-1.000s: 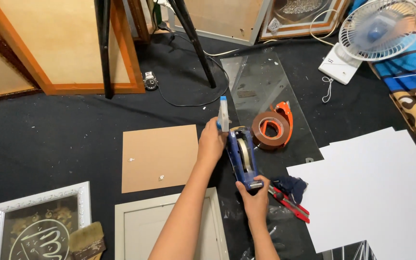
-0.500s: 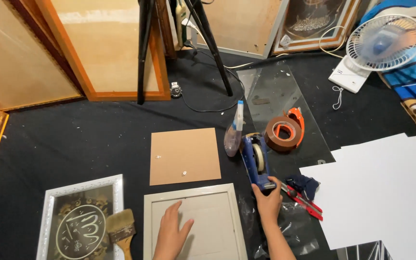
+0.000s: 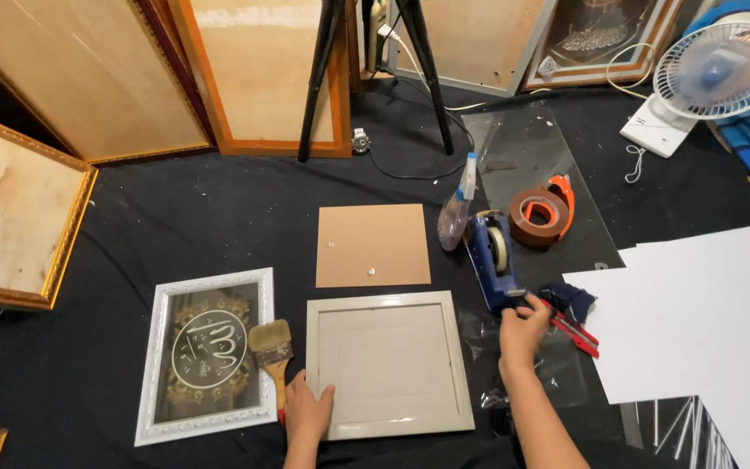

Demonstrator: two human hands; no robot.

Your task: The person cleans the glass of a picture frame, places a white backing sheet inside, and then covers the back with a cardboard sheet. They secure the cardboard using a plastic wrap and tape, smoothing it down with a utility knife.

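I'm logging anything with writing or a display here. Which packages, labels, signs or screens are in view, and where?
Framed calligraphy panel: floor, beside left hand; white frame, dark ground, gold roundel.
Second framed panel: leaning at the top right; dark, pale script.
No packages or screens.

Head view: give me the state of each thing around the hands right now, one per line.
Pale frame: flat, face down, empty.
Left hand: resting on the pale frame's lower left corner.
Right hand: at the blue tape dispenser's near end.
Blue tape dispenser: set down, roll loaded.
Brush: lying loose beside the frame.
Brown board: flat, separate from the frame.
Spray bottle: lying tilted.
Fan: blades blurred.
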